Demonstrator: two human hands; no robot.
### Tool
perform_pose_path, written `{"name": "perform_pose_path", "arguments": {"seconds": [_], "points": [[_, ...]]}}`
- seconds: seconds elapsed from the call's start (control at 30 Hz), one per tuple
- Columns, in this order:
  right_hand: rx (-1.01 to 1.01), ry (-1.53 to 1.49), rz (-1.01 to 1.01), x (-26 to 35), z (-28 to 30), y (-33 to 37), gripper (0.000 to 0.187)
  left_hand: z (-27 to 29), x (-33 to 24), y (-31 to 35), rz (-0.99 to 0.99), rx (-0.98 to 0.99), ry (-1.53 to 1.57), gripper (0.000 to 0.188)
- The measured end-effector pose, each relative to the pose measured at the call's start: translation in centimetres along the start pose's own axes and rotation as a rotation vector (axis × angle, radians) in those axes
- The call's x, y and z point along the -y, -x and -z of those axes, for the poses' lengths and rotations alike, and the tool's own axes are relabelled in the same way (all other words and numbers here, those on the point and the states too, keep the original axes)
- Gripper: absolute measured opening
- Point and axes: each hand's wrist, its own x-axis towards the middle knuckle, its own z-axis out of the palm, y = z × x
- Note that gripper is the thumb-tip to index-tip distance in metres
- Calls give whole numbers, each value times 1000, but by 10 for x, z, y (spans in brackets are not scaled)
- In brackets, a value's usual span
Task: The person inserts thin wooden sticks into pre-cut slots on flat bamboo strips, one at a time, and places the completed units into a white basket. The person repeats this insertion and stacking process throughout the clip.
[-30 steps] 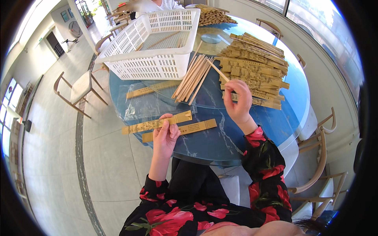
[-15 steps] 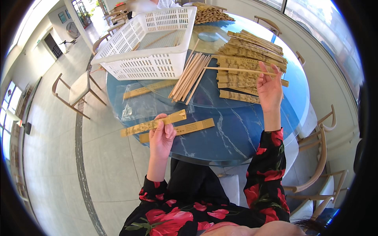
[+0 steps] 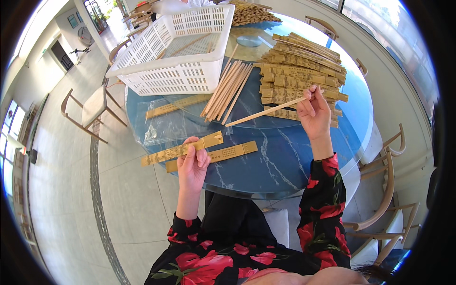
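In my left hand (image 3: 192, 166) is a narrow golden paper sleeve (image 3: 166, 154), pinched near its middle; its opened end points to the right. My right hand (image 3: 315, 114) pinches a thin wooden stick (image 3: 266, 112) near one end. The stick slants down leftward, its free tip apart from the sleeve's mouth. Under the left hand, another golden sleeve (image 3: 232, 151) lies flat at the table's near edge. Loose wooden sticks (image 3: 228, 90) lie in a bundle beyond my hands. Past my right hand, many golden sleeves (image 3: 304, 66) are piled up, with a pale stick across them.
A white plastic basket (image 3: 175, 80) with a few sticks inside stands at the table's far left. Clear plastic film (image 3: 166, 126) and a golden sleeve lie before it. Another stack (image 3: 254, 15) sits at the back. Wooden chairs (image 3: 92, 109) surround the round blue table (image 3: 275, 175). A person sits across.
My right hand has come down and nearer, and its stick has swung from nearly level to a slant toward the left hand. The left hand has barely moved.
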Motion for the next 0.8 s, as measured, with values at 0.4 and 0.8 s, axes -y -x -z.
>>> {"name": "perform_pose_path", "arguments": {"seconds": [0.4, 0.8], "points": [[3, 180, -51, -11, -8, 4, 23, -2, -1, 1, -5, 16, -6, 29], [-134, 536, -105, -20, -19, 8, 27, -7, 0, 2, -54, -10, -53, 24]]}}
